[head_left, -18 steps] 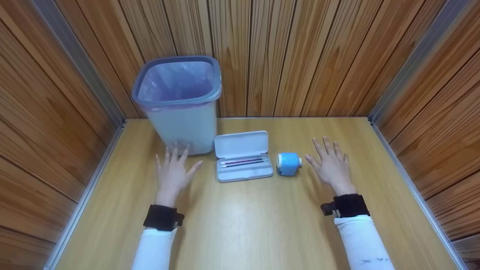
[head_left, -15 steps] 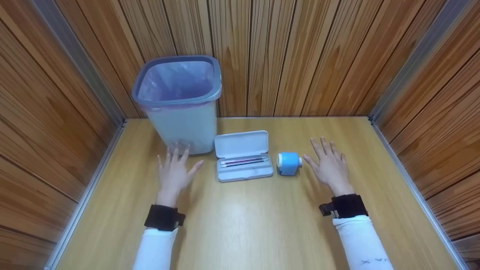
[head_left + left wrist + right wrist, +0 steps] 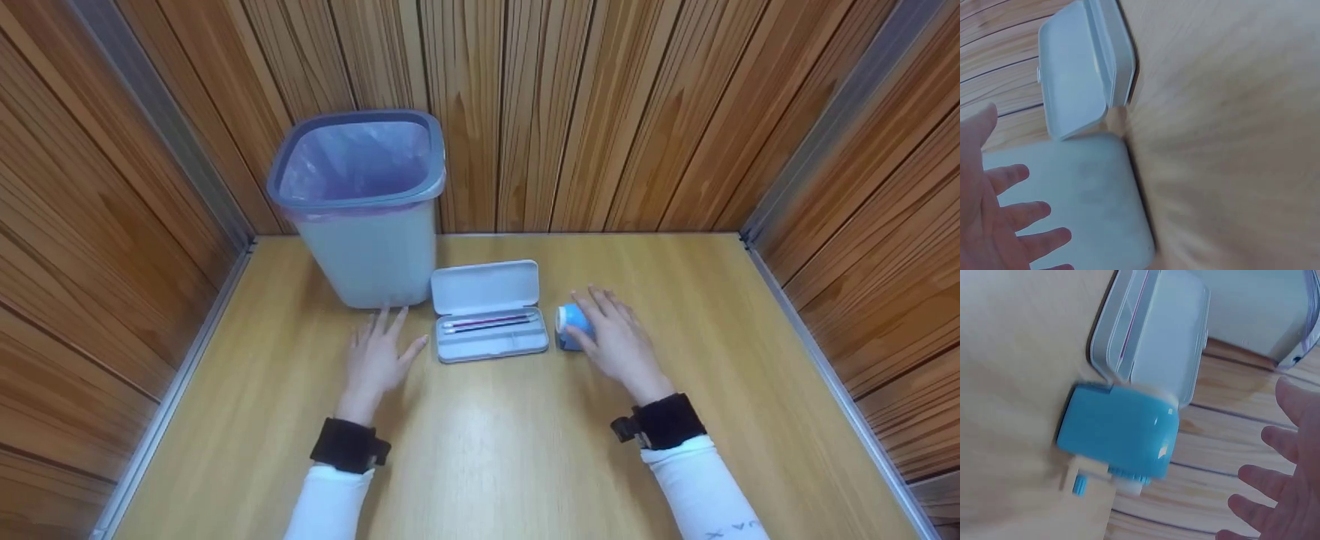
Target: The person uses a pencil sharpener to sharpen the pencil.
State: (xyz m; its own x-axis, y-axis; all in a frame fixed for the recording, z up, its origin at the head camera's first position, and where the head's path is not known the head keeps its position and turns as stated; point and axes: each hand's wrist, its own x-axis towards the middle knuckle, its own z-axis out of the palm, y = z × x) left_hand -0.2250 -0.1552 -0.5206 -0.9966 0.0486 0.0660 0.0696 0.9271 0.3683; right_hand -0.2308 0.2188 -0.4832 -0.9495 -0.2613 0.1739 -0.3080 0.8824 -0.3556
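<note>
A blue hand-crank pencil sharpener point(image 3: 574, 315) lies right of an open pale pencil case point(image 3: 480, 349). In the right wrist view the sharpener point(image 3: 1120, 427) shows a white crank with a blue knob. My right hand point(image 3: 622, 349) is over the sharpener in the head view, fingers spread and partly covering it. The right wrist view shows a gap between fingers point(image 3: 1264, 481) and sharpener. Two slim pencils point(image 3: 487, 324) lie inside the case. My left hand point(image 3: 375, 364), fingers spread and holding nothing, hovers left of the case, in front of the bin point(image 3: 367, 259).
The bin, lined with a bag and rimmed in grey point(image 3: 360, 202), stands at the back left, close against the pencil case's lid point(image 3: 486, 286). Wood-panelled walls point(image 3: 525, 112) with metal edging enclose the wooden table point(image 3: 480, 450) at the back and both sides.
My right hand has moved left, from beside the sharpener to over it. My left hand has shifted right and slightly nearer the body, closer to the pencil case.
</note>
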